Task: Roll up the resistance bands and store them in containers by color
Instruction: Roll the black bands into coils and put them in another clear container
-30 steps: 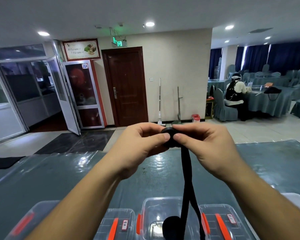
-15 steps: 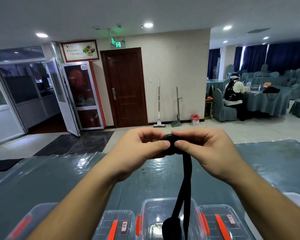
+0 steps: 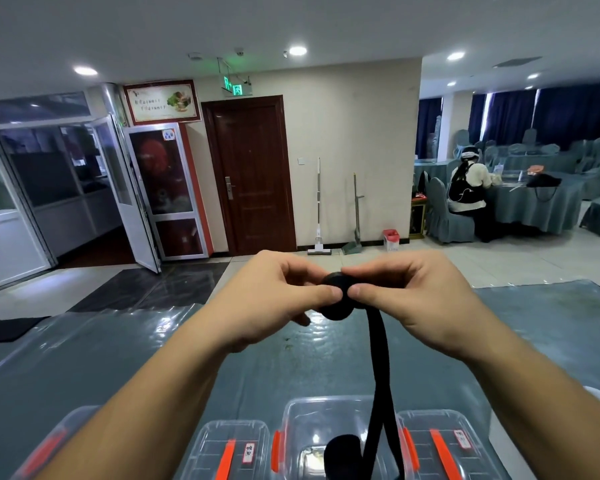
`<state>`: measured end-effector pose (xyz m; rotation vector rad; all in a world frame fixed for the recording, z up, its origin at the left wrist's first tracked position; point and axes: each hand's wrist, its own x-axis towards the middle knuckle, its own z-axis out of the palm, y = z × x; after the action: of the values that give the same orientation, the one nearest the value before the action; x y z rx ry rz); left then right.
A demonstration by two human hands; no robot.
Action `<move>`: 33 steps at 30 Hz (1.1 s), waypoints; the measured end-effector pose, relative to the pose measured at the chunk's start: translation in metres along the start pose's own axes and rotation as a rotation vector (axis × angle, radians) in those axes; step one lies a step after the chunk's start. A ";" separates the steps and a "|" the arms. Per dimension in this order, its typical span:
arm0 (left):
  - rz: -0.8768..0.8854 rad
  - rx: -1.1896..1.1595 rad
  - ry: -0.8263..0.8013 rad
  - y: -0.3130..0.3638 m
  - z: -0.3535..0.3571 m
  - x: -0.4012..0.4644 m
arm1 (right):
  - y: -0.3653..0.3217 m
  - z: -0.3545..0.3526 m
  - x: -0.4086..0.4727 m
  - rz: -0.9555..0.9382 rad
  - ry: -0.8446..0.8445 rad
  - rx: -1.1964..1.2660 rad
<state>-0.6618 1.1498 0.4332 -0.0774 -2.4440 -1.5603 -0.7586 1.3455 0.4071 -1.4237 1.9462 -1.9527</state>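
A dining hall with a plastic-covered grey-green table [image 3: 153,368] in front, two hands raised above it rolling a black band.

The fingers [image 3: 329,293] of the left hand [image 3: 274,299] and those of the right hand [image 3: 416,299] are curled and pinch a tight roll of the black resistance band [image 3: 336,299] between thumbs and forefingers, held in the air over the table. From the roll the loose tail of the band hangs straight down as two strands toward an open clear container [image 3: 312,427] at the near edge, where another rolled black band [image 3: 343,455] lies inside. On either side of it stand closed clear containers with orange clips and labels, one to the left [image 3: 229,448] and one to the right [image 3: 440,445]. Beyond the table are a brown door [image 3: 253,174] and a seated person [image 3: 468,188] at a far round table.
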 end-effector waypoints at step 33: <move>-0.033 -0.368 0.111 -0.002 0.016 0.002 | 0.017 0.002 -0.008 -0.060 0.203 0.065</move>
<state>-0.6666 1.1633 0.4258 -0.0144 -2.0594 -1.9549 -0.7617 1.3453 0.3884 -1.3302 1.9166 -2.2454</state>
